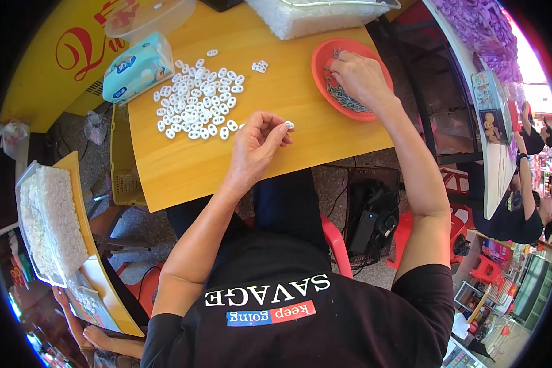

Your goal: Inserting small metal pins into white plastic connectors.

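Observation:
My left hand hovers over the yellow wooden table and pinches one small white plastic piece between thumb and fingertips. A spread pile of the same white pieces lies on the table just left of that hand. My right hand reaches into an orange round dish at the table's right edge, fingers closed down among the small grey metal parts inside it.
A teal tissue pack lies at the table's left corner. A clear tray of white pieces stands at the far edge, another such tray on a low table at left. A red stool is beneath me. Other people sit at right.

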`<control>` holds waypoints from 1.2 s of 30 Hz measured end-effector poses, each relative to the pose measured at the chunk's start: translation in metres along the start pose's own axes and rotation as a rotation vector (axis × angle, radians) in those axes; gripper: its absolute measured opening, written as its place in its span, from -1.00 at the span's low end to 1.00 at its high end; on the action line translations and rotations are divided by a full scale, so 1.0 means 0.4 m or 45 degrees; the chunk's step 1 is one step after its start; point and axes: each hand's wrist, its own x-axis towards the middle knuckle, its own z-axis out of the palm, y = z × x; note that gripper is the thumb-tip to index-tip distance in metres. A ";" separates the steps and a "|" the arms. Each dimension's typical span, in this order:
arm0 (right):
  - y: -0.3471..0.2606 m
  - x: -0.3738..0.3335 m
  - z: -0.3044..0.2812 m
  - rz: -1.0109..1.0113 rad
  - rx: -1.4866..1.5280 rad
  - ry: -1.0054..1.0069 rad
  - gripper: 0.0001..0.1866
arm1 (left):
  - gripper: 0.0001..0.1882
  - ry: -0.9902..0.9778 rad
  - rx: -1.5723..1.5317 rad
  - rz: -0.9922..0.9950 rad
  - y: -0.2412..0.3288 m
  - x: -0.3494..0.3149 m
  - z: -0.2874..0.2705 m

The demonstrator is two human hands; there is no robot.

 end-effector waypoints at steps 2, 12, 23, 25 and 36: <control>-0.005 0.000 -0.001 0.020 0.025 -0.003 -0.86 | -0.86 0.001 -0.002 -0.004 -0.001 0.000 0.000; 0.032 -0.008 -0.014 0.361 0.833 0.060 -0.83 | -0.86 -0.003 -0.014 -0.004 -0.001 0.001 -0.001; 0.036 -0.045 -0.017 0.708 1.557 0.070 -0.74 | -0.86 -0.009 -0.043 0.004 0.004 -0.002 -0.001; 0.031 -0.051 -0.021 0.726 1.624 0.063 -0.73 | -0.86 -0.005 -0.030 0.006 0.003 -0.002 -0.002; 0.034 -0.062 -0.038 0.617 1.927 0.049 -0.72 | -0.87 -0.003 -0.034 -0.007 0.006 -0.001 0.002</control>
